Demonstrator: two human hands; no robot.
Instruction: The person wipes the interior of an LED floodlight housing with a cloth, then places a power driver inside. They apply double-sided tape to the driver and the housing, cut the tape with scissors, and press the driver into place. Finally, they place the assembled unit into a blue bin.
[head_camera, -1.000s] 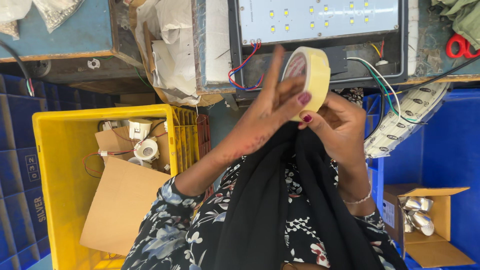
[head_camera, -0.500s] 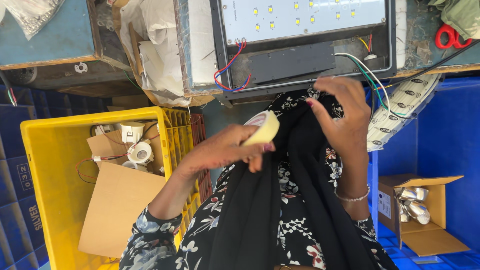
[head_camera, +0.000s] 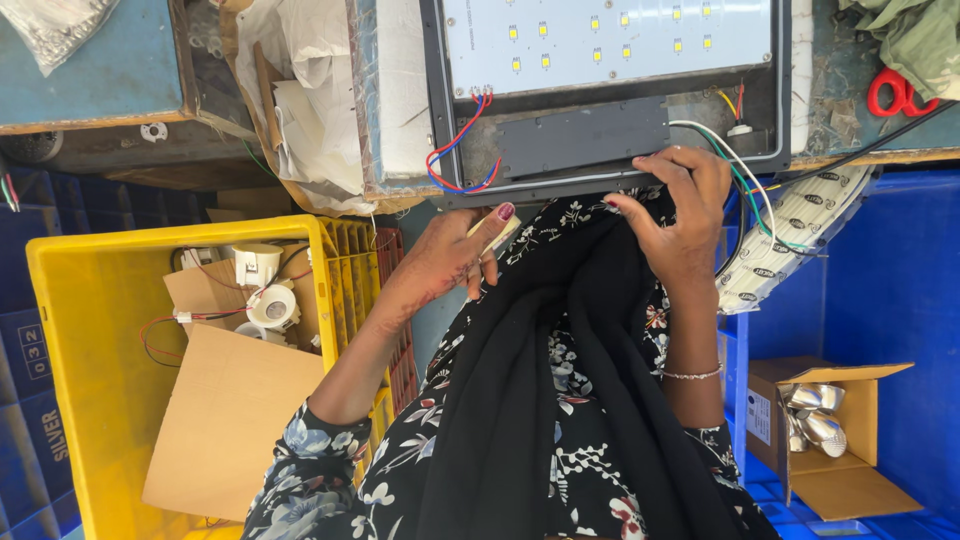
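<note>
At frame centre the left hand (head_camera: 450, 258) grips a roll of pale tape (head_camera: 497, 236), seen edge-on between its fingertips. The right hand (head_camera: 675, 215), just right of it, pinches black cloth (head_camera: 560, 330) below the LED panel (head_camera: 610, 45)

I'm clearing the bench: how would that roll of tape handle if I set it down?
The roll of tape, pinched in the left hand, looks light. Being round, it would probably roll on edge; laid flat it should stay.

Matt black cloth (head_camera: 560, 400), glossy yellow plastic crate (head_camera: 90, 330)
</note>
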